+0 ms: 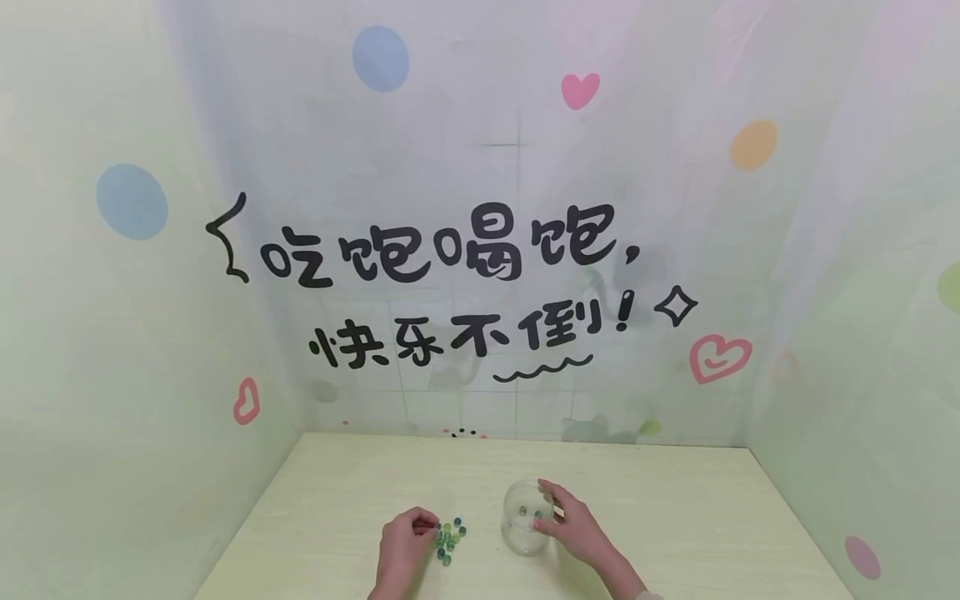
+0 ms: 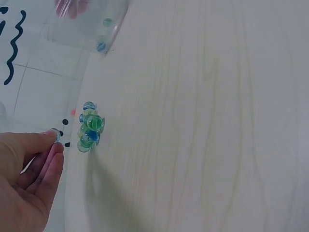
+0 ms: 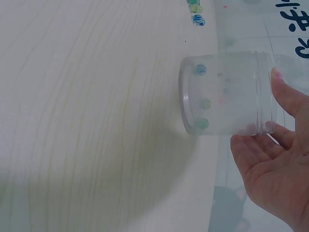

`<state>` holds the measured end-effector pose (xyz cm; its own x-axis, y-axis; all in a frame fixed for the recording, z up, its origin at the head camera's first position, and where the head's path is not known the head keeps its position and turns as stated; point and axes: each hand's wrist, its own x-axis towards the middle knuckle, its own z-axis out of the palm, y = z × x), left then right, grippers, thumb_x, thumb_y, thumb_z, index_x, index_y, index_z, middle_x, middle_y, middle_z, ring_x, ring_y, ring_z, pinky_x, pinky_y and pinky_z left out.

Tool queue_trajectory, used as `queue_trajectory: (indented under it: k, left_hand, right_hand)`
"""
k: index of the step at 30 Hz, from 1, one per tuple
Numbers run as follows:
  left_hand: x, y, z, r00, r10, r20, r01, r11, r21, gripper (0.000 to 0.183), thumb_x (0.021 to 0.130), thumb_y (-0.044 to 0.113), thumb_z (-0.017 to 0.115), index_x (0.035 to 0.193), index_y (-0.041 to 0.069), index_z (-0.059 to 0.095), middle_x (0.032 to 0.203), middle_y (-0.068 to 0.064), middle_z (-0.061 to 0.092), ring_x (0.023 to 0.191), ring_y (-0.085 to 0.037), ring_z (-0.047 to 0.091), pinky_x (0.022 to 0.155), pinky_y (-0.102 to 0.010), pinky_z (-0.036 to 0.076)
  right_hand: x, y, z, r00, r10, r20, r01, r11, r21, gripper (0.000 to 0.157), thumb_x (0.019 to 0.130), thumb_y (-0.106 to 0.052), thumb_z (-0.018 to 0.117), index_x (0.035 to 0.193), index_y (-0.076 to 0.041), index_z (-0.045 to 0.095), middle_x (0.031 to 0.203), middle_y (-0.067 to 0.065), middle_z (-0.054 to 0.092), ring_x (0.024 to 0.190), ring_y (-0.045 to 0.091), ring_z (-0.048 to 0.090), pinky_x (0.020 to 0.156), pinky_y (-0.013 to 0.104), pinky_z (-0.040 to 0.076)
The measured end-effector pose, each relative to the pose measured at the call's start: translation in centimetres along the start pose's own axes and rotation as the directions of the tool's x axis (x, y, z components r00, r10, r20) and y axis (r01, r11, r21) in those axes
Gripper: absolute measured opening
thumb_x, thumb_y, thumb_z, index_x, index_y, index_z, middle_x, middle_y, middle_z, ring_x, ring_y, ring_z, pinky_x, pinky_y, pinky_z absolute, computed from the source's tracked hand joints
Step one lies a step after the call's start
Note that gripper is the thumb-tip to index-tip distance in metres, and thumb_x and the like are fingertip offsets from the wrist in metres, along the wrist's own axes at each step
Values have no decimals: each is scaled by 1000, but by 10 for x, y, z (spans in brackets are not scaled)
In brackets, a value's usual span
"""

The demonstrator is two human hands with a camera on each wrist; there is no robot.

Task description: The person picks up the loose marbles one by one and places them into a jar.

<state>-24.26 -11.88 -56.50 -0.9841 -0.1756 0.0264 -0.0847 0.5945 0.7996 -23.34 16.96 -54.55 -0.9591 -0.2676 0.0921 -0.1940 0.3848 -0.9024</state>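
Note:
Between the thumb and fingertips of my left hand (image 1: 405, 546) a small glass marble (image 2: 56, 135) is pinched, just left of a loose cluster of marbles (image 1: 448, 540). The clustered marbles are clear with green, blue and yellowish swirls and lie on the table. My right hand (image 1: 581, 533) holds a clear plastic jar (image 1: 517, 540) by its upper part, thumb on one side and fingers on the other. The jar stands upright on the table, its mouth uncovered. A few marbles (image 3: 206, 104) lie at its bottom, blue, yellowish and green.
The pale wood-grain table (image 1: 337, 475) reaches back to a curtain-like backdrop (image 1: 450, 167) with dark lettering, dots and hearts. Similar sheets hang at the left and right sides. A stretch of table separates the cluster from the jar.

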Motion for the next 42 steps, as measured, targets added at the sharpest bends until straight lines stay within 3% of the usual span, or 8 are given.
queue_trajectory:
  k: [15,42]
  left_hand:
    - [-2,12,-1,995,104,9,-104,995,-5,12,80,0,76,90,6,71,84,-2,73,77,-11,67,68,-26,59]
    - [0,39,1,983,179,33,-177,983,-48,11,83,1,75,92,7,71,86,-2,73,79,-11,67,68,-21,59]
  right_hand:
    - [3,3,0,1000,-8,5,8,1000,-15,70,91,-20,72,146,7,37,145,35,43,135,57,38,107,60,44]
    - [3,5,1,1000,4,0,-4,1000,1,72,90,-20,73,146,7,37,146,35,42,135,57,38,107,60,44]
